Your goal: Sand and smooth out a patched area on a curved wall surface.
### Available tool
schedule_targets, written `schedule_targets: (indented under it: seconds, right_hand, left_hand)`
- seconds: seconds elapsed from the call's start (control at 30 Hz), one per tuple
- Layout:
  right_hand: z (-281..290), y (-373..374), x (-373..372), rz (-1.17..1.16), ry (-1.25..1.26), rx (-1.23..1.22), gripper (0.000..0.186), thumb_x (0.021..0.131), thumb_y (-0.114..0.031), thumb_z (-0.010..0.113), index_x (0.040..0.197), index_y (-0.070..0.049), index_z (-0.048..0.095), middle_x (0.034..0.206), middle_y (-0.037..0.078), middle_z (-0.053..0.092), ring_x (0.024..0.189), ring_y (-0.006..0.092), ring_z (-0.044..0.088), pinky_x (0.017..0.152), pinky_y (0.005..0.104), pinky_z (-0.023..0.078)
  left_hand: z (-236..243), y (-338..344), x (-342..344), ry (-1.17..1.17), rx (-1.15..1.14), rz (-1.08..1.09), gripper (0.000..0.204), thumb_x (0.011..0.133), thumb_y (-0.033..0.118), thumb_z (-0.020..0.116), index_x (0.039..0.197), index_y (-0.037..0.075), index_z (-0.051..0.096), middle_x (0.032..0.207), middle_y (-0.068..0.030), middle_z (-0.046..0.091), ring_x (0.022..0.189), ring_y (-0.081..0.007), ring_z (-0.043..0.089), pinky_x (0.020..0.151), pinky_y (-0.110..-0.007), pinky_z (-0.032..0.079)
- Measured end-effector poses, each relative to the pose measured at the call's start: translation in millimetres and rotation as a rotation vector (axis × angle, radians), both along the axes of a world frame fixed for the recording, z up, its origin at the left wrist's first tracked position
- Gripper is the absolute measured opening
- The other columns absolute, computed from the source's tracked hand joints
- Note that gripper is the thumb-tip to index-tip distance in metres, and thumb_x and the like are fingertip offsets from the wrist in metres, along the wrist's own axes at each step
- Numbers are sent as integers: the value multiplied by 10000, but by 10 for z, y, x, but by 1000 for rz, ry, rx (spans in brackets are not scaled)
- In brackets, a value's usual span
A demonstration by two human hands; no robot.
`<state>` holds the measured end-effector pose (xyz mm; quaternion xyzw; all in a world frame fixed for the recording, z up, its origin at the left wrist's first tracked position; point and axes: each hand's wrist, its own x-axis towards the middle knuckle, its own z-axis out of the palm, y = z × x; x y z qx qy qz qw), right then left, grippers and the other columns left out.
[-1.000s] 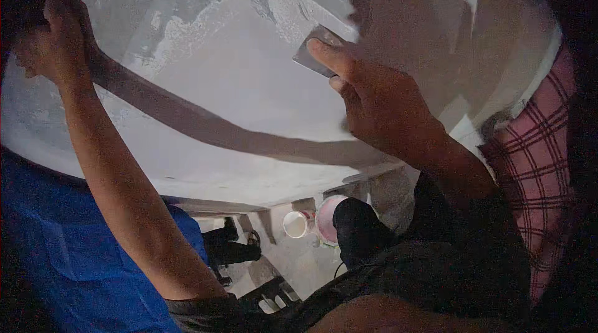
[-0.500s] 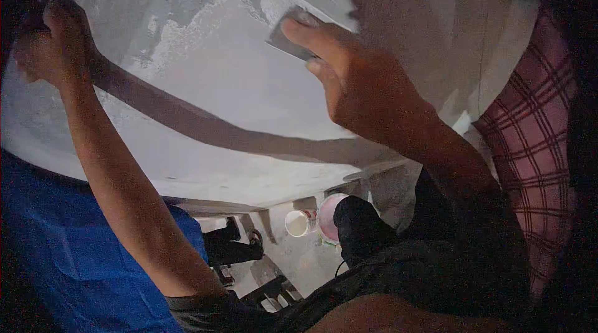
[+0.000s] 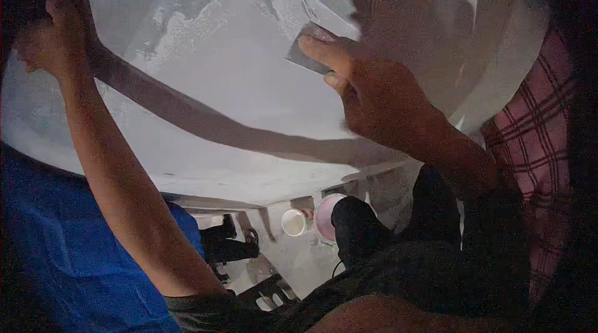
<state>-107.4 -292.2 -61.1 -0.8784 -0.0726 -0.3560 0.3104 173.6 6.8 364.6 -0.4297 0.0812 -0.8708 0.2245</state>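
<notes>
A person's right hand (image 3: 389,99) grips a flat metal scraper (image 3: 306,51) at the pale wall (image 3: 205,84), thumb laid along its upper face and fingers tucked beneath, a hold that seems meant to steady the thin plate. The tool sits just below a rough white streak (image 3: 293,3), its long edge angled toward the smoother patch. At far left, the left hand (image 3: 61,37) is raised near the wall's dim edge, fingers curled; whether it grasps anything cannot be told, though it may be bracing. Below, a white pail (image 3: 294,223) and a pinkish tub (image 3: 325,216) stand side by side, apparently within reach.
</notes>
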Motion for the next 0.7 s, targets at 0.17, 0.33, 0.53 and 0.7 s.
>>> schedule_targets:
  seconds: [0.17, 0.33, 0.53, 0.7]
  right_hand:
    - [146, -108, -13, -34, 55, 35, 534, 986, -113, 590, 1505, -105, 469, 1312, 235, 647, 1074, 383, 692, 889, 457, 576]
    - [-148, -102, 61, 14, -191, -11, 489, 991, -117, 585, 1474, -97, 509, 1296, 231, 656, 1060, 392, 696, 890, 450, 581]
    - [8, -105, 44, -40, -290, 62, 484, 987, -92, 588, 1465, -117, 519, 1299, 196, 666, 1021, 385, 706, 889, 450, 580]
    - [-28, -109, -40, 15, 55, 118, 489, 993, -80, 567, 1476, -133, 517, 1340, 185, 648, 1013, 389, 711, 878, 471, 574]
  left_hand:
    - [-627, -567, -386, 380, 115, -367, 878, 903, 830, 395, 1191, 81, 750, 1131, -240, 718, 1026, -467, 671, 889, -641, 453]
    - [-121, -188, 116, -252, 5, -115, 886, 899, 848, 375, 1158, 90, 754, 912, -238, 725, 852, -433, 703, 759, -628, 485]
    - [-177, -238, 12, 104, 118, -86, 740, 917, 747, 484, 1116, 90, 761, 888, -175, 749, 757, -357, 712, 683, -533, 532]
    - [-647, -595, -364, 318, 283, -602, 888, 845, 733, 529, 1115, -95, 707, 1177, -380, 621, 1083, -562, 618, 866, -715, 462]
